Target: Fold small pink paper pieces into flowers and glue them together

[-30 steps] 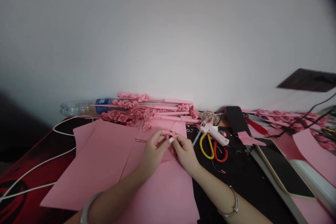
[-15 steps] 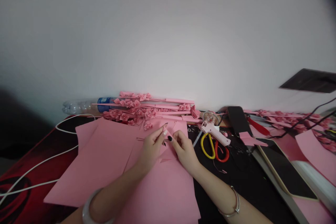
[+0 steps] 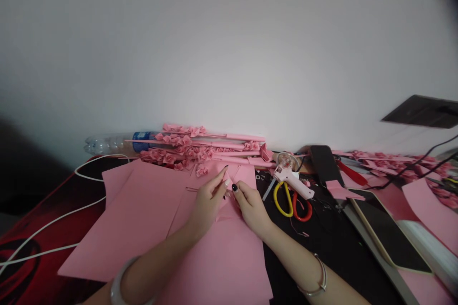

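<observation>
My left hand (image 3: 206,201) and my right hand (image 3: 252,206) meet over the large pink paper sheets (image 3: 150,214) on the table. Between their fingertips they pinch a small folded pink paper piece (image 3: 229,185). The left fingers are drawn together on it, one finger pointing up. The right thumb and forefinger press on its right side. A bangle sits on each wrist.
Pink paper-flower stems (image 3: 200,147) and a plastic bottle (image 3: 114,143) lie along the wall. A pink glue gun (image 3: 294,178) and yellow-and-red scissors (image 3: 291,202) lie right of my hands. A tablet (image 3: 388,231) and more pink paper are at right. White cable (image 3: 53,224) at left.
The hands have shifted slightly away from me and re-pinched the small paper piece; a left finger now points up. The view has barely moved.
</observation>
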Demonstrator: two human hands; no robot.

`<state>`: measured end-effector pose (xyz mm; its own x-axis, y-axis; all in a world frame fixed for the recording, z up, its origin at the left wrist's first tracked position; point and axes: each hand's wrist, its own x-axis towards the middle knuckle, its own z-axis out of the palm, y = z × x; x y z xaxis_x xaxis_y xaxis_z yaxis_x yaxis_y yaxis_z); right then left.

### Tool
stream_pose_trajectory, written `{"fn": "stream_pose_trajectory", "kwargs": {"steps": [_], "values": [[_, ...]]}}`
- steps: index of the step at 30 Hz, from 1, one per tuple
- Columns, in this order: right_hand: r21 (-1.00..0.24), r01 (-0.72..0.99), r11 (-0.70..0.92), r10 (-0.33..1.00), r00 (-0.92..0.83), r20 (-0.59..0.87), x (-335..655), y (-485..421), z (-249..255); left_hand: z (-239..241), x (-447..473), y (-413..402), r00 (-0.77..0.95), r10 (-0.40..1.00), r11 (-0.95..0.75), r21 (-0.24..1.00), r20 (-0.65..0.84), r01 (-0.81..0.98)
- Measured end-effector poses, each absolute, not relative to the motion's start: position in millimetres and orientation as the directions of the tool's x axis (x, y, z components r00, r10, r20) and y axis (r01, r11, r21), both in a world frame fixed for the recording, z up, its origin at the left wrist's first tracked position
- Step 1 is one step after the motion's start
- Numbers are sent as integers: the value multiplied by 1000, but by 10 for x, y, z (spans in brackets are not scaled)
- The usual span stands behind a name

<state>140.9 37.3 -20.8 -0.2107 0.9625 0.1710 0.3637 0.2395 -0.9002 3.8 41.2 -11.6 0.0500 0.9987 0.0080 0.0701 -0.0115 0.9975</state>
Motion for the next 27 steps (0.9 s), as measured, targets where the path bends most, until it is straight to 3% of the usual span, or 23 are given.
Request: {"fn": "stream_pose_trajectory", "kwargs": {"steps": [9,15,19,27], "values": [[-948,263,179,969,-216,123,1413,353,-151,-131,16,436,80,983,-173,979,164,111],[-999,-1,48,971,-235,47,1435,401,-202,-125,42,391,337,937,-87,996,92,-31],[-997,53,53,977,-208,41,1456,426,-231,-149,67,391,380,924,6,995,34,-103],[-977,167,130,985,-132,108,1460,416,-206,-158,59,494,230,973,25,994,0,-103]]}}
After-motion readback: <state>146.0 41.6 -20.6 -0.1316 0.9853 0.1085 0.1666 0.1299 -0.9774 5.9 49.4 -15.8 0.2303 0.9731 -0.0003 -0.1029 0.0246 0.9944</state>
